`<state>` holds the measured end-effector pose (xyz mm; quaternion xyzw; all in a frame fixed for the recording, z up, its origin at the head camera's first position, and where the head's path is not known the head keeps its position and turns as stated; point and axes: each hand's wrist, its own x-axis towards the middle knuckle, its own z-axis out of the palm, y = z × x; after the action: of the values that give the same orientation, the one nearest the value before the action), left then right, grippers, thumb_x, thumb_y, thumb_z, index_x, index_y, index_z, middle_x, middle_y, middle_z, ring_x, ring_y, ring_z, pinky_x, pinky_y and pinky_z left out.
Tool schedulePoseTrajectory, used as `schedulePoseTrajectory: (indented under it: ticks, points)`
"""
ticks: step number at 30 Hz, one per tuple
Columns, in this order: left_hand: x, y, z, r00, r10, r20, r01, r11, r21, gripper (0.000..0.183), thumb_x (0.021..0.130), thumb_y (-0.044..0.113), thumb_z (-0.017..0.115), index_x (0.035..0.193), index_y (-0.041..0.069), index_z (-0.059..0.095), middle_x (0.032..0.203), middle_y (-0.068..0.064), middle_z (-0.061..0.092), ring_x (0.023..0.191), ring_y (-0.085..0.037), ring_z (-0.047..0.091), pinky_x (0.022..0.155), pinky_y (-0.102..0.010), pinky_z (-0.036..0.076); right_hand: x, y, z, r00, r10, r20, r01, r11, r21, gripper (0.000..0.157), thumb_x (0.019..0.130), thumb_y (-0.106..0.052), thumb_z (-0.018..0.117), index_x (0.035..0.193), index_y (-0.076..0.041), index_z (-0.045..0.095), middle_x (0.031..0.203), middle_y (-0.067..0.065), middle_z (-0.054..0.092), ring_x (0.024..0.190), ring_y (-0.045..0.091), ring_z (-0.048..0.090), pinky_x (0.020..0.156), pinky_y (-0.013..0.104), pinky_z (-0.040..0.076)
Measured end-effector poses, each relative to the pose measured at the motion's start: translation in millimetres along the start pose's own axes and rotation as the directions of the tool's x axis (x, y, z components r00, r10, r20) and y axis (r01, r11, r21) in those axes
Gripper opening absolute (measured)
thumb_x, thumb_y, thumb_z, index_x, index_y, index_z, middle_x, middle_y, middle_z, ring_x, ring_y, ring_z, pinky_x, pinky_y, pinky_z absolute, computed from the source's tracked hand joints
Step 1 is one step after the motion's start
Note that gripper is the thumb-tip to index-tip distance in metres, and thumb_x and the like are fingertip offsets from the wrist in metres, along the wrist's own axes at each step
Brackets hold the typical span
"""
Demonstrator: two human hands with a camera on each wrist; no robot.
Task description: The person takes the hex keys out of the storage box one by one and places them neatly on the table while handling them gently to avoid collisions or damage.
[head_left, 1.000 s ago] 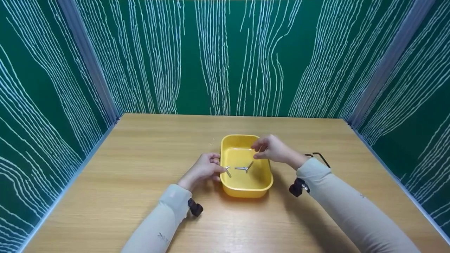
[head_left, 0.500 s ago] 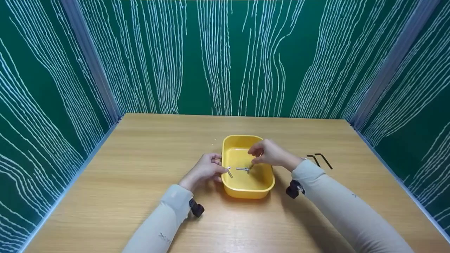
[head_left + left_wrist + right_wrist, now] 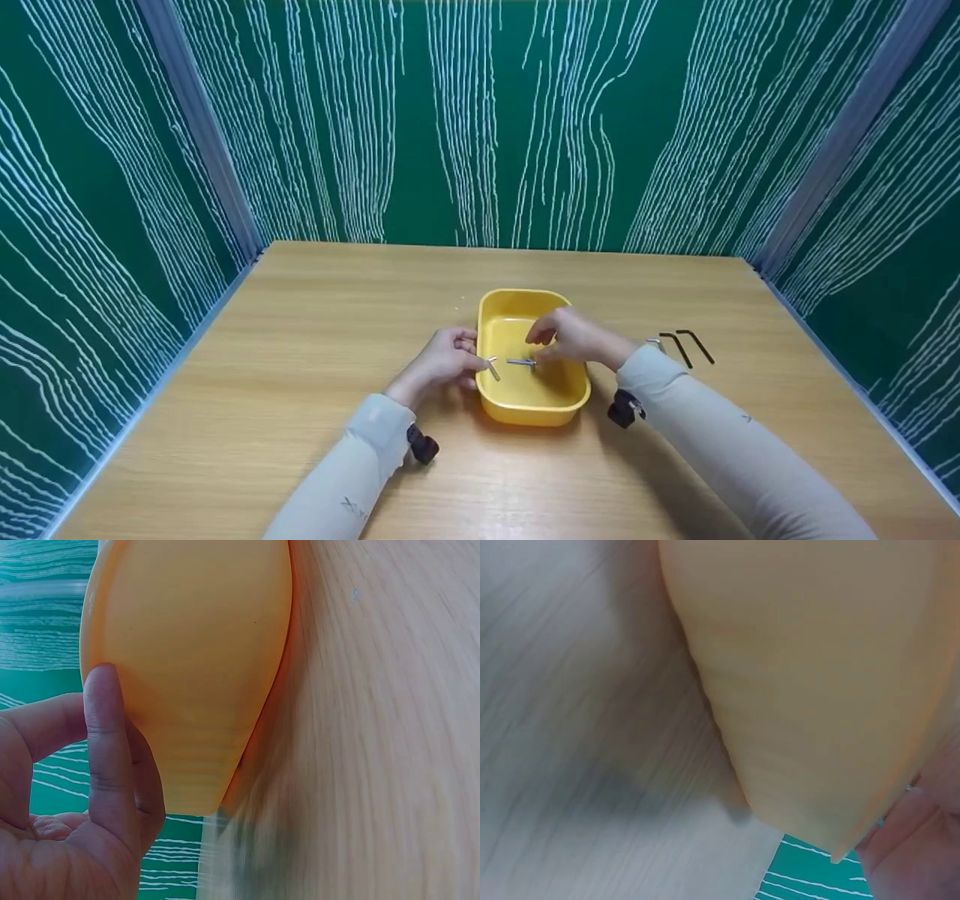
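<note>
A yellow plastic bin (image 3: pixel 529 415) stands on the table. My left hand (image 3: pixel 441 361) holds its left side, thumb over the rim and fingers against the outer wall; the left wrist view shows the fingers (image 3: pixel 106 742) at the bin (image 3: pixel 202 652). My right hand (image 3: pixel 571 337) reaches over the right rim into the bin, index finger and thumb apart, fingertips low by a slim silver metal piece (image 3: pixel 520 362) like a bolt. Another small silver piece (image 3: pixel 494 370) lies beside my left thumb. In the right wrist view the bin wall (image 3: pixel 802 690) hides most of my right hand (image 3: pixel 915 847).
Two black hex keys (image 3: pixel 676 349) lie on the wooden table (image 3: pixel 375 285) right of the bin, with a silver piece (image 3: pixel 658 344) partly behind the right sleeve. Green walls with white lines (image 3: pixel 457 120) enclose the table at the back and sides.
My right hand has moved down and slightly left into the bin. It now covers the short piece that stuck out right of the bolt-like piece. My left hand keeps its hold.
</note>
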<state>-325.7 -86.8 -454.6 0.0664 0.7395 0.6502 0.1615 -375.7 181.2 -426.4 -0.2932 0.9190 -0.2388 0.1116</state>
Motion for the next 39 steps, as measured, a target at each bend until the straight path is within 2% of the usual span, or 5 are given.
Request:
schedulePoseTrajectory:
  ticks: [7,11,18,31,39]
  points:
    - [0.7,-1.0,-0.2,1.000,0.003,-0.001,-0.003,1.000,0.016,0.060,0.087,-0.010,0.075,0.144,-0.012,0.056,0.094,-0.002,0.057,0.074,-0.013,0.064,0.057,-0.020,0.065,3.4,-0.7,1.3,0.999,-0.021,0.049,0.022,0.999,-0.025,0.027,0.090,-0.012,0.089,0.115,-0.004,0.083,0.108,0.010,0.081,0.097,0.022,0.069,0.100,0.045,0.069]
    - [0.1,-1.0,0.3,1.000,-0.002,-0.002,0.002,1.000,0.005,0.058,0.088,-0.010,0.076,0.143,-0.012,0.056,0.093,-0.002,0.057,0.074,-0.013,0.064,0.055,-0.018,0.064,5.3,-2.4,2.7,0.998,-0.004,0.068,0.005,1.000,-0.021,0.026,0.090,-0.012,0.090,0.115,-0.006,0.083,0.108,0.008,0.081,0.094,0.020,0.068,0.100,0.044,0.069]
    - [-2.0,-0.2,2.0,1.000,0.003,0.000,-0.003,0.999,-0.036,0.062,0.087,-0.012,0.075,0.145,-0.012,0.053,0.093,-0.001,0.050,0.070,-0.013,0.060,0.051,-0.018,0.062,6.8,-3.3,5.3,0.997,-0.050,0.067,0.057,0.992,-0.110,0.024,0.088,-0.011,0.091,0.110,-0.006,0.085,0.103,0.006,0.082,0.090,0.017,0.068,0.096,0.042,0.070]
    - [-0.5,0.6,0.5,1.000,-0.014,-0.005,0.014,1.000,-0.020,0.061,0.089,-0.011,0.075,0.146,-0.010,0.053,0.094,-0.002,0.054,0.071,-0.013,0.063,0.054,-0.018,0.063,8.7,-6.0,7.4,0.995,0.042,0.091,-0.023,0.981,-0.191,0.021,0.089,-0.010,0.090,0.109,-0.014,0.087,0.105,0.003,0.082,0.090,0.019,0.070,0.099,0.043,0.070]
    - [-0.4,-0.8,0.5,1.000,0.000,-0.001,0.000,1.000,-0.023,0.060,0.088,-0.011,0.074,0.144,-0.011,0.053,0.092,0.000,0.053,0.069,-0.012,0.062,0.053,-0.017,0.063,10.9,-6.1,10.3,0.992,0.064,0.105,-0.037,0.970,-0.240,0.016,0.089,-0.012,0.090,0.105,-0.017,0.087,0.101,0.000,0.080,0.088,0.017,0.068,0.097,0.040,0.070]
